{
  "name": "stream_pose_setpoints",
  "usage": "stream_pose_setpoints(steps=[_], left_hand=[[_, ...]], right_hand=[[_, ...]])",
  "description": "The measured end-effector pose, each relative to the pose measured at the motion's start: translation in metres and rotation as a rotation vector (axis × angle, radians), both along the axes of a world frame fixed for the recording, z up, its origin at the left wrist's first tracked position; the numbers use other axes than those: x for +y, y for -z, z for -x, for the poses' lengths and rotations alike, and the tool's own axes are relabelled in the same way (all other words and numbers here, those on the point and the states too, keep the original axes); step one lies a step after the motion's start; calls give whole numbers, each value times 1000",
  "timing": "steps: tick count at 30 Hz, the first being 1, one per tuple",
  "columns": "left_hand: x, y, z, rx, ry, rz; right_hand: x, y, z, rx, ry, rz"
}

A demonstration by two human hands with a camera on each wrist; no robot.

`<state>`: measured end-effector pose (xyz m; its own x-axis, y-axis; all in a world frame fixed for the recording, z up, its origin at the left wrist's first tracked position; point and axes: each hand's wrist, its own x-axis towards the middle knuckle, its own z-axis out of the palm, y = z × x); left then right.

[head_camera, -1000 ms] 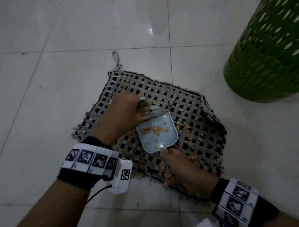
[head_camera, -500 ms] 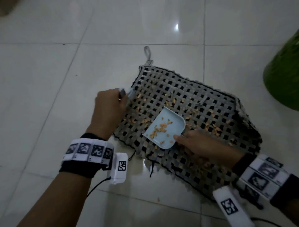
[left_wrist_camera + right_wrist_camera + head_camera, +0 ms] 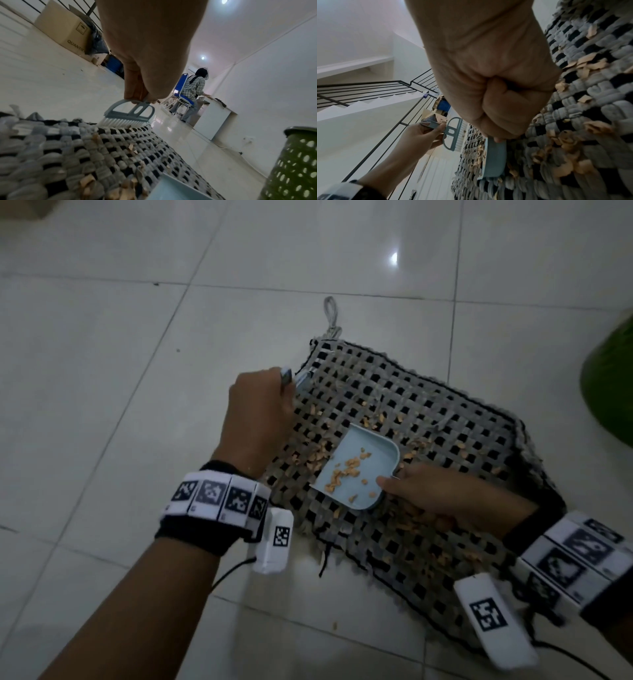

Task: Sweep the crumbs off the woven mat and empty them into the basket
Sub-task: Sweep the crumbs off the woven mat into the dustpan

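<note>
A grey and black woven mat (image 3: 424, 412) lies on the tiled floor, strewn with tan crumbs (image 3: 317, 453). My left hand (image 3: 257, 419) grips a small blue brush (image 3: 129, 113) by its handle, white bristles resting on the mat's far left edge (image 3: 120, 129). My right hand (image 3: 438, 494) holds the handle of a pale blue dustpan (image 3: 359, 467) that lies flat on the mat with several crumbs in it. The green perforated basket (image 3: 609, 402) stands at the right edge of the head view, also seen as the basket (image 3: 295, 169) in the left wrist view.
White floor tiles (image 3: 137, 371) surround the mat. The mat's hanging loop (image 3: 330, 313) points away from me. In the left wrist view a cardboard box (image 3: 67, 28) stands by a railing, and a person (image 3: 193, 92) sits on a blue chair far off.
My left hand has carried the brush from over the dustpan out to the mat's left edge. My right hand has turned the dustpan so its mouth faces left. My head has swung left.
</note>
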<state>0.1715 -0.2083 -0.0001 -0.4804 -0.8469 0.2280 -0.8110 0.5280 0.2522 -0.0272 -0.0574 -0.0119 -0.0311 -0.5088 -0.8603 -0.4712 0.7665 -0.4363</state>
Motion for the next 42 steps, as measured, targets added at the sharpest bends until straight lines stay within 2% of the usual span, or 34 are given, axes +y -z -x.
stream_pose_setpoints(steps=[3,9,11,13,17,23,25,29,32,36,39,42], left_hand=[[-6,10,7,-43,26,-54],[74,18,25,56,193,-112],[84,18,21,88,191,-141],[78,11,14,122,131,-125],[50,8,-3,77,33,-24],[85,15,10,59,170,-144],[87,12,7,89,157,-160],[61,4,0,95,58,-33],[53,12,7,63,99,7],[85,24,28,55,182,-111],[108,22,29,93,264,-90],[99,13,14,152,139,-73]], right_hand=[[1,-1,0,-28,14,-9],[3,2,-2,-14,55,-21],[4,3,-3,-30,91,-23],[5,6,-2,-57,112,-13],[6,5,1,-31,94,-20],[7,2,1,2,48,4],[8,4,0,1,42,11],[11,6,-2,-17,26,41],[12,6,-3,-3,-1,49],[14,10,-4,37,-23,49],[16,13,-2,55,-38,80],[18,13,0,68,-69,96]])
